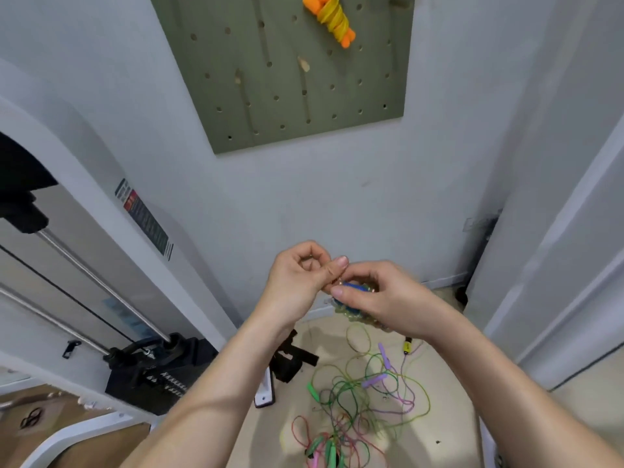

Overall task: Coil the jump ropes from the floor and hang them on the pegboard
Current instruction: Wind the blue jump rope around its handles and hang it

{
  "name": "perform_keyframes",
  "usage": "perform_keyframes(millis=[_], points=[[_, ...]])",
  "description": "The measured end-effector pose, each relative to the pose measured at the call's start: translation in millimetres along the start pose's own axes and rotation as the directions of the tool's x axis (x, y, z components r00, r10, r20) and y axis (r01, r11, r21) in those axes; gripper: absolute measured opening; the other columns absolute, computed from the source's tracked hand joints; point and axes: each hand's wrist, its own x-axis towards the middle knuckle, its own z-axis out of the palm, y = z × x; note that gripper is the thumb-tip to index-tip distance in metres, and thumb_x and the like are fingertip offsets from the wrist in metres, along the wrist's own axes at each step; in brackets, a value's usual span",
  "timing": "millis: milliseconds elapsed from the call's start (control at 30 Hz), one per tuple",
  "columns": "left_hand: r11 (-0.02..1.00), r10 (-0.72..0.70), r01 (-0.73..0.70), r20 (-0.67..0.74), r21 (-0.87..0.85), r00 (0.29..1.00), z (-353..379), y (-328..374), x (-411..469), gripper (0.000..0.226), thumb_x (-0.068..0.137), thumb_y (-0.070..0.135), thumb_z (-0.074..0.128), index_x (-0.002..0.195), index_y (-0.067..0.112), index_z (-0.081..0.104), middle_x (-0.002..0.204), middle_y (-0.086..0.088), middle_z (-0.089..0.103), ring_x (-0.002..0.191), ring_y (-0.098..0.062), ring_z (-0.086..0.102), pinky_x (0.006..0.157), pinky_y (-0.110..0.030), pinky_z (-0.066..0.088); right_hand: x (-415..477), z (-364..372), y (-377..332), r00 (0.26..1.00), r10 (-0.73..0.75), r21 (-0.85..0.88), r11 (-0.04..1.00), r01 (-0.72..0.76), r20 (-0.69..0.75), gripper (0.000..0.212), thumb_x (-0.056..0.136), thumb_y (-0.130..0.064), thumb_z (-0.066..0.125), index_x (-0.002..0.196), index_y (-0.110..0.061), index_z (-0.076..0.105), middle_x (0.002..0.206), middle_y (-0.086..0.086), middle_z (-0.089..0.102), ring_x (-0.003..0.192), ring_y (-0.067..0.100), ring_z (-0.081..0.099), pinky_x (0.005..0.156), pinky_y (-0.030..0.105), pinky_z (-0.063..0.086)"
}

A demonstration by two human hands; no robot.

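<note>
My right hand (381, 298) grips a coiled jump rope with blue handles (351, 300) in front of my chest, the yellowish-green cord wound round the handles. My left hand (297, 282) pinches the cord end at the top of that bundle, fingers curled. A green pegboard (270, 79) hangs on the wall above, with a coiled yellow rope with orange handles (332, 18) hung near its top. On the floor below lies a tangle of loose ropes (364, 400) with green, purple and pink handles.
Wooden pegs (304, 64) stick out of the pegboard's middle. A black weight-machine base (152, 369) with steel rails stands at the left. A black strap (292, 359) lies by the wall. A white door frame (557, 265) borders the right.
</note>
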Motion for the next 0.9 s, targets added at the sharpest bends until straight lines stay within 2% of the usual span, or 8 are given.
perform_keyframes(millis=[67,133,233,300,367,500,700,900], points=[[0.99,-0.056,0.063,0.054,-0.129,0.997,-16.0,0.5,17.8,0.016,0.078,0.01,0.071,0.071,0.008,0.056,0.05,-0.001,0.05,0.045,-0.007,0.044,0.048,-0.017,0.032,24.2,0.0,1.8,0.998,-0.018,0.019,1.0,0.019,-0.057,0.009,0.089,-0.022,0.068,0.088,-0.013,0.071,0.072,0.0,0.069,0.06,0.019,0.06,0.059,0.028,0.052],[0.953,-0.111,0.147,0.148,-0.263,0.983,-32.8,1.2,34.9,0.006,0.075,0.014,0.068,0.074,0.01,0.064,0.057,-0.001,0.056,0.054,-0.009,0.047,0.054,-0.018,0.035,47.3,2.2,2.2,0.988,0.034,0.162,0.987,-0.009,-0.151,0.007,0.087,-0.017,0.069,0.087,-0.011,0.071,0.083,0.01,0.073,0.073,0.021,0.066,0.072,0.033,0.052],[0.913,-0.125,0.199,0.219,-0.356,0.968,-52.7,5.2,63.0,0.01,0.077,0.013,0.063,0.079,0.012,0.073,0.068,-0.002,0.06,0.065,-0.009,0.053,0.06,-0.019,0.04,82.4,4.6,-3.2,0.968,0.125,0.355,0.934,-0.041,-0.216,0.009,0.088,-0.011,0.066,0.079,-0.011,0.071,0.082,0.018,0.071,0.078,0.027,0.067,0.072,0.033,0.05],[0.91,-0.134,0.196,0.19,-0.364,0.973,-59.2,9.7,81.8,0.013,0.078,0.013,0.062,0.083,0.011,0.074,0.071,-0.002,0.062,0.067,-0.009,0.053,0.061,-0.019,0.041,106.6,2.0,-7.5,0.964,0.136,0.42,0.907,-0.029,-0.227,0.015,0.089,-0.012,0.064,0.075,-0.014,0.071,0.086,0.025,0.07,0.082,0.037,0.066,0.073,0.038,0.049],[0.917,-0.142,0.178,0.126,-0.357,0.982,-61.0,14.5,102.9,0.013,0.083,0.012,0.062,0.084,0.013,0.075,0.073,-0.001,0.064,0.066,-0.008,0.053,0.061,-0.019,0.04,131.8,-5.8,-11.5,0.963,0.128,0.412,0.911,-0.02,-0.236,0.017,0.09,-0.015,0.062,0.077,-0.011,0.071,0.086,0.026,0.07,0.077,0.034,0.065,0.071,0.039,0.049],[0.971,-0.097,0.082,-0.054,-0.225,0.994,-57.3,26.2,152.5,0.016,0.093,0.013,0.057,0.085,0.016,0.07,0.073,0.002,0.068,0.062,-0.009,0.057,0.053,-0.017,0.037,184.8,-31.6,-15.3,0.985,0.065,0.371,0.929,-0.001,-0.159,0.022,0.094,-0.023,0.059,0.082,-0.007,0.067,0.075,0.016,0.07,0.065,0.022,0.062,0.059,0.03,0.049],[0.983,0.089,-0.042,-0.267,0.177,0.959,-50.2,40.9,231.9,0.012,0.094,0.017,0.055,0.088,0.013,0.065,0.061,0.004,0.059,0.05,-0.009,0.046,0.051,-0.02,0.036,271.2,-81.0,-10.6,1.0,-0.003,0.308,0.951,-0.006,0.029,0.015,0.09,-0.016,0.063,0.084,-0.005,0.071,0.083,0.013,0.072,0.073,0.02,0.068,0.067,0.032,0.054],[0.98,0.161,-0.091,-0.436,0.178,0.886,-86.6,75.3,295.4,0.007,0.089,0.011,0.063,0.088,0.01,0.07,0.063,-0.004,0.063,0.052,-0.01,0.052,0.053,-0.022,0.044,354.5,-78.0,-38.9,0.995,-0.054,0.377,0.923,0.08,-0.081,0.016,0.089,-0.012,0.066,0.073,-0.012,0.07,0.068,0.004,0.067,0.061,0.017,0.061,0.057,0.027,0.048]])
